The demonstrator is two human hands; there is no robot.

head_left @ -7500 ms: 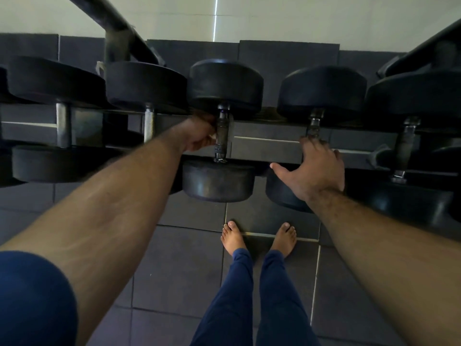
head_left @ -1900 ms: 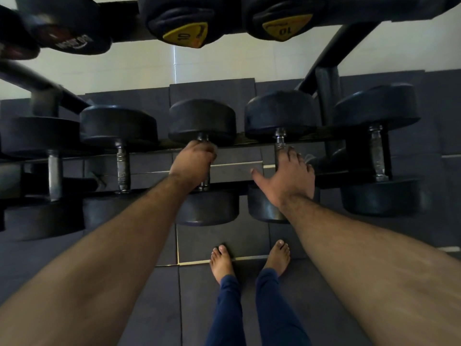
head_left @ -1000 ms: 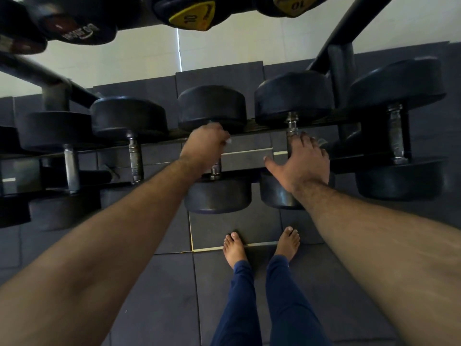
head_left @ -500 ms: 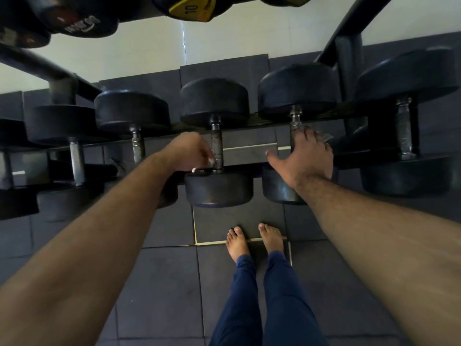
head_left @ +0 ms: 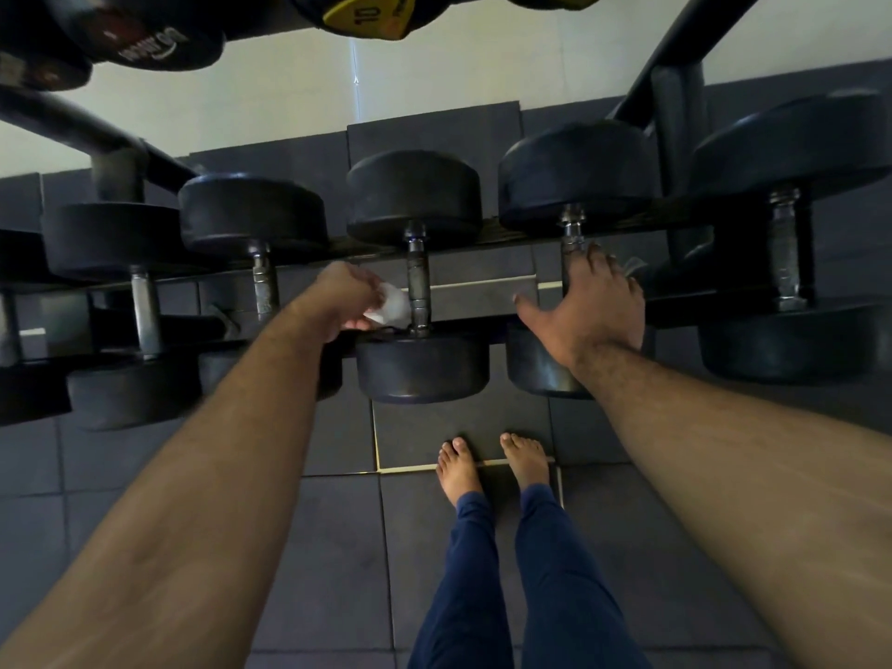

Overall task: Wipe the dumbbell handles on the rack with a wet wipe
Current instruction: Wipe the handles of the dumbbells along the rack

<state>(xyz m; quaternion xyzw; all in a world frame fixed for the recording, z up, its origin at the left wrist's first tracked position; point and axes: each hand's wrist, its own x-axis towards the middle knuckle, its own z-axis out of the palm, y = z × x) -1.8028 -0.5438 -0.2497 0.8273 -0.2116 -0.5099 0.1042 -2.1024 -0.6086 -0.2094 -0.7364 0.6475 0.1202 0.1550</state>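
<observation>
- Head view looks down on the middle dumbbell handle (head_left: 418, 282), a worn metal bar running between two black rubber heads on the lower tier of the rack (head_left: 482, 243)
- just left of that handle, touching its lower part, sits the wet wipe (head_left: 392, 305), a small white bunched wad
- the left hand (head_left: 348, 301) pinches the wipe in curled fingers, knuckles up, beside the handle and not wrapped round it
- to the right of that handle, the right hand (head_left: 590, 306) lies flat with straight, spread fingers over the neighbouring dumbbell (head_left: 574, 185), its fingertips at the neighbouring bar, thumb stuck out toward the middle handle
- left of the middle handle stand further dumbbells (head_left: 251, 214) with bare steel bars; far to its right stands a bigger dumbbell (head_left: 791, 137) with a thicker bar
- above the handle, on the upper tier, hang more heads, one with a yellow label (head_left: 367, 19) reading 10
- below the handle, on dark floor tiles (head_left: 338, 548), stand two bare feet (head_left: 461, 468) in blue trousers (head_left: 555, 596)
</observation>
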